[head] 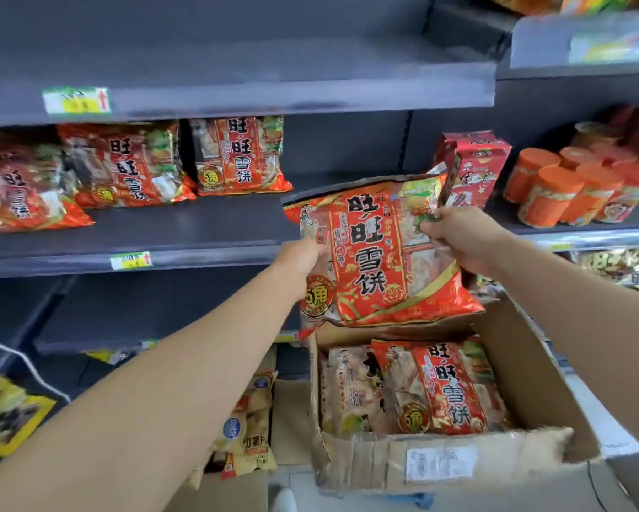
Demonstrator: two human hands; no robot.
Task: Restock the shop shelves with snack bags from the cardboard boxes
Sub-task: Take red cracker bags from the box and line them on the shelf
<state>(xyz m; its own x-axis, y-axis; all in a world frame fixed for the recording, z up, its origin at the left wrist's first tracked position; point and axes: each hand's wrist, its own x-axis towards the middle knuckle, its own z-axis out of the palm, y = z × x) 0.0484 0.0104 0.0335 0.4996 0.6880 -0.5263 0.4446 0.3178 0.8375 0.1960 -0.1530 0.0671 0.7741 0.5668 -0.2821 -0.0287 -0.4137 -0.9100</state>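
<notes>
Both hands hold one red snack bag [377, 253] in the air in front of the middle shelf [185, 230]. My left hand [299, 258] grips its left edge. My right hand [458, 234] grips its upper right side. Directly below stands an open cardboard box [454, 463] with more of the same red bags [447, 386] inside. Three matching bags [236, 157] stand upright at the left of the middle shelf. The stretch of that shelf behind the held bag is bare.
Red cartons [473, 164] and orange tubs [554, 186] fill the neighbouring shelf on the right. The top shelf [236, 61] and lower shelf [144, 312] are bare. Yellow bags [248, 430] lie low beside the box, another yellow pack [11, 415] at far left.
</notes>
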